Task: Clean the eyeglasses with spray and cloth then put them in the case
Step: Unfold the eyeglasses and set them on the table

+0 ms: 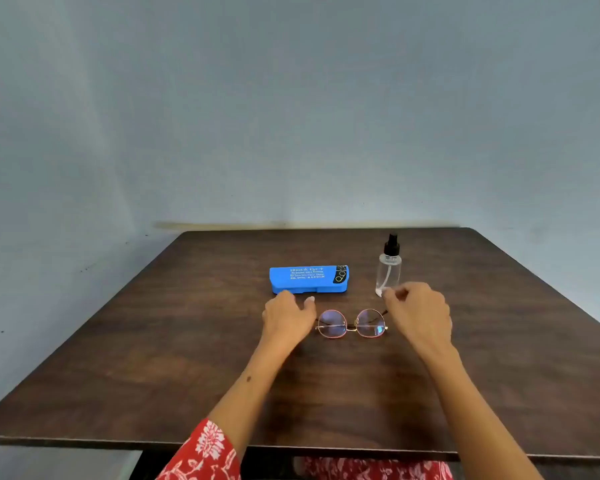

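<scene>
On the dark wood-grain worktop [153,358] lie three things, one of each: one pair of eyeglasses [351,323], one blue eyeglass case [309,279] and one clear spray bottle [389,268]. No cloth shows in this view.

The eyeglasses sit near the middle of the worktop with both round lenses facing the camera; the rims look pinkish and the bridge is thin metal. The case lies flat behind them, lid closed, with white print on top and a black patch at its right end. The spray bottle stands upright to the right of the case, apart from it, with a black pump top and a dip tube visible through the clear body.

Two hands reach in, one on each side of the eyeglasses. The left hand [288,317] is just beside the left lens, fingers loosely curled and relaxed, gripping nothing; its fingertips lie close to the front edge of the case. The right hand [418,313] is at the right end of the frame, fingers bent with thumb and forefinger drawn together in front of the base of the bottle; whether it pinches anything I cannot tell.

One red sleeve with a white floral print [205,452] covers the left upper arm at the near edge
</scene>
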Motion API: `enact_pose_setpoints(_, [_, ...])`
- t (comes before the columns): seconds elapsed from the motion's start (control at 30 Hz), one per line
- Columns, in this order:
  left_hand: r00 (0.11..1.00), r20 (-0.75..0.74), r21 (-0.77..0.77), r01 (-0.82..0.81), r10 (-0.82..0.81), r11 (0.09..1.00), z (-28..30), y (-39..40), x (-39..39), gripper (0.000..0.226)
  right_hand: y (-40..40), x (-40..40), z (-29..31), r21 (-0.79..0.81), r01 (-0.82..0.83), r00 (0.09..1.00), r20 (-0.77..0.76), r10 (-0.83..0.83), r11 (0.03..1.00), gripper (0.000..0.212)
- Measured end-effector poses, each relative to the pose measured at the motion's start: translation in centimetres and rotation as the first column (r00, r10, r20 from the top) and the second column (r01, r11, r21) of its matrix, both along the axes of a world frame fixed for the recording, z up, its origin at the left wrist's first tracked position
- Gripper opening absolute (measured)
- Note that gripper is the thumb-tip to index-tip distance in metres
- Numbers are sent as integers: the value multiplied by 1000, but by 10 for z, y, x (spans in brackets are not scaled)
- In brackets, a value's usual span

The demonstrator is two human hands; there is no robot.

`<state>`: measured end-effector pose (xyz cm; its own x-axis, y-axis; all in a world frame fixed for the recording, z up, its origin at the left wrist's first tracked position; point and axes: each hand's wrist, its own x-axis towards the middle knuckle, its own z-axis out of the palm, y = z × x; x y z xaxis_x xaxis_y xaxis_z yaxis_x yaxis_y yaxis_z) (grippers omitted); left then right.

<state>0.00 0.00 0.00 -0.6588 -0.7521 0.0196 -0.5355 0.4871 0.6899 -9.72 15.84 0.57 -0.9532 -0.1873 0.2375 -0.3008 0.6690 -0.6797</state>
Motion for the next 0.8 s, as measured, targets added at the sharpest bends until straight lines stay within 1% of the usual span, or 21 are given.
enact_pose_setpoints(0.07, [999, -18, 156, -38, 41, 987, -6, -2, -2, 31, 2, -6, -3, -1, 27, 993, 117, -27, 1000, 31])
enact_pose_setpoints(0.13, [998, -30, 247, -54, 63, 968, -10, -4, -5, 33, 2, -12, -8, -2, -18, 971, 240, 18, 1000, 37])
enact_pose_setpoints(0.17, [996, -47, 294, -58, 75, 954, -12, -4, -7, 33, 0, -17, -12, -2, -50, 959, 278, 49, 999, 38])
enact_pose_setpoints(0.23, [992, -76, 380, -66, 102, 922, -11, -3, -11, 30, -4, -22, -16, -8, -82, 948, 307, 80, 997, 37])
enact_pose_setpoints(0.33, [989, -93, 469, -60, 117, 881, -9, -2, -15, 24, -6, -25, -18, -56, -96, 940, 324, 109, 994, 32])
enact_pose_setpoints(0.43, [990, -99, 518, -35, 100, 855, -11, -2, -19, 19, -10, -27, -21, -102, -131, 934, 321, 157, 986, 25])
enact_pose_setpoints(0.5, [989, -105, 544, -30, 104, 839, -12, -3, -21, 19, -9, -30, -23, -141, -127, 927, 335, 168, 982, 26])
enact_pose_setpoints(0.67, [979, -159, 583, -9, 126, 812, -14, -6, -25, 18, -3, -35, -21, -253, -108, 875, 435, 213, 961, 27])
enact_pose_setpoints(0.73, [974, -189, 597, 13, 125, 802, -14, -8, -27, 16, -1, -35, -20, -281, -106, 865, 447, 228, 954, 27])
enact_pose_setpoints(0.8, [975, -200, 607, 42, 101, 793, -12, -11, -28, 12, 1, -34, -18, -311, -109, 864, 440, 245, 944, 22])
